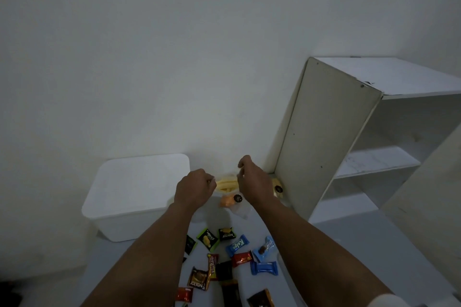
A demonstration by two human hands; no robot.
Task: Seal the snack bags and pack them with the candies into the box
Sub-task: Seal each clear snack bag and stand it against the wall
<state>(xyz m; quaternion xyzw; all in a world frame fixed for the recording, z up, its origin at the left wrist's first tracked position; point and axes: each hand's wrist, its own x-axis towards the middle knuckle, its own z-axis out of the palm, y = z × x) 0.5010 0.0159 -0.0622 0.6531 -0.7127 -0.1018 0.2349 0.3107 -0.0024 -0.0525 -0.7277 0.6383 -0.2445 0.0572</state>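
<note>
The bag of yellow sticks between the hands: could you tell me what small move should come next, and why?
Probably run both hands along the top of the bag of yellow sticks to press it closed. The left hand and right hand each pinch an upper corner, while the white box and the scattered candies wait untouched.

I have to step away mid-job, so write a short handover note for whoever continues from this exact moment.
Left hand and right hand both pinch the top of the clear bag of yellow sticks, at the table's far edge.
An orange snack bag lies just in front of it; another bag sits by the shelf.
The candies lie loose on the table, nearer.
The white box is on the left; nothing visibly packed.
Left: finish sealing, then pack everything.
</note>
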